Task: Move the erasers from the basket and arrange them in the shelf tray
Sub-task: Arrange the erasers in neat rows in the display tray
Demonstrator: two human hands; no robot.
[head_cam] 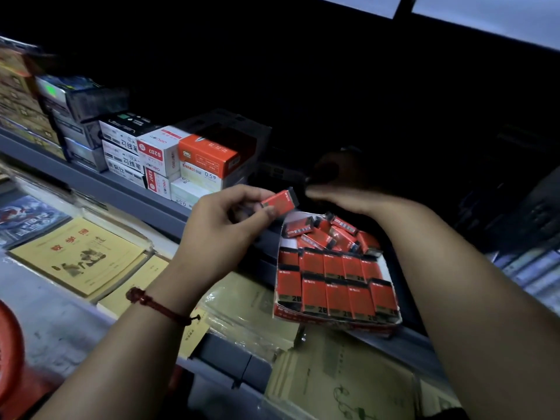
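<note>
Fingers of the left hand, at the centre of the head view, pinch one red eraser with a black end. The thumb tip is under it and the forefinger over it, and most of the eraser sticks out to the right of them. Just below and right of it lies the shelf tray, a shallow red-fronted card tray tilted toward the camera. Two tidy rows of standing erasers fill its near half, while a heap of loose erasers lies jumbled at its far end, so the arranging looks roughly half done, with that heap and the held piece left to set in place. The right hand reaches past the tray's far edge into the dark shelf, and whether its fingers are spread or curled cannot be told. A curved red rim at the lower left edge may be the basket, though too little shows to be sure. Stationery boxes are stacked at upper left, with yellow notebooks below them.
</note>
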